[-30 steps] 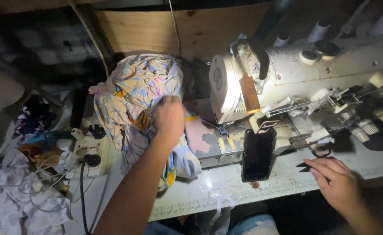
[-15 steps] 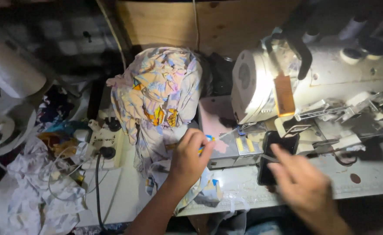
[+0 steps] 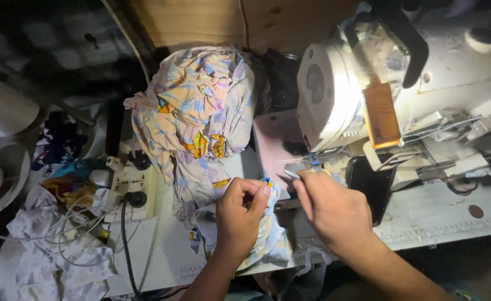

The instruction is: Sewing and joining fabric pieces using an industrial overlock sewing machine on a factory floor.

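Observation:
A heap of pale printed fabric (image 3: 201, 111) lies left of the white sewing machine (image 3: 368, 95). One piece hangs over the table's front edge. My left hand (image 3: 240, 217) pinches the corner of that fabric piece (image 3: 265, 228), fingers closed on it. My right hand (image 3: 332, 209) is just right of it, below the machine's head. Its fingertips pinch something small and thin near the needle area; I cannot tell what it is. A dark phone (image 3: 371, 184) stands behind my right hand.
A white power strip (image 3: 128, 184) with black plugs and tangled cables sits at the left, beside crumpled white cloth (image 3: 50, 251). A wooden board (image 3: 212, 22) stands behind the fabric heap. The white table (image 3: 440, 217) carries the machine.
My left hand came down from the fabric heap to the hanging piece. My right hand moved left from the table edge to the needle area. The view shifted closer.

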